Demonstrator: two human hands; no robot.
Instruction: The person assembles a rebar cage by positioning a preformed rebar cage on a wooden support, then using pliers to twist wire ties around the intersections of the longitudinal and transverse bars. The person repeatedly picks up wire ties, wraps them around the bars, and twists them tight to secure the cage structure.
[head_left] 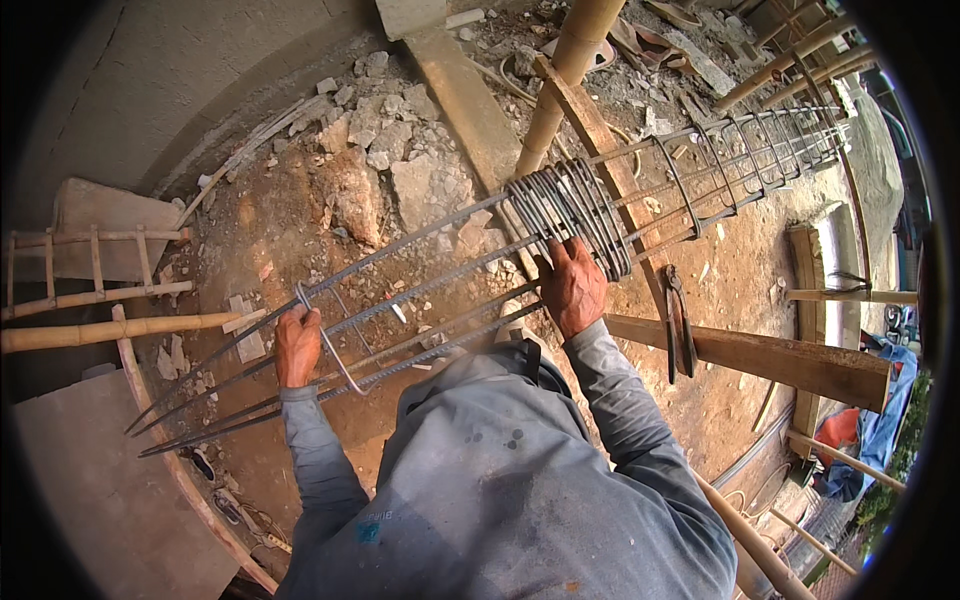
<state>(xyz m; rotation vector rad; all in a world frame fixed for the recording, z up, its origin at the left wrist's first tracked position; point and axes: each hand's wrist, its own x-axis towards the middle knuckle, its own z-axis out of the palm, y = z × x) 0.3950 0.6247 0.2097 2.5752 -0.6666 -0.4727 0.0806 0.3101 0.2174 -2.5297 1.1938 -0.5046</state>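
Note:
A long cage of steel reinforcing bars point(400, 292) runs across in front of me, from low on the left to the far right. My left hand point(298, 346) is closed at a single rectangular stirrup point(342, 362) set around the bars near their left ends. Many more stirrups point(566, 212) are bunched tightly together round the bars at the middle. On the near side of that bunch rests my right hand point(574, 290), its fingers curled over the stirrups' edges and partly hidden. Farther right, spaced stirrups point(716, 172) encircle the bars.
Pincers point(680, 325) hang by a wooden beam point(760, 358) at my right. A bamboo pole point(566, 80) and a curved board point(600, 140) stand beyond the bunch. Broken concrete point(395, 140) covers the ground ahead. A bamboo ladder point(95, 265) lies at left.

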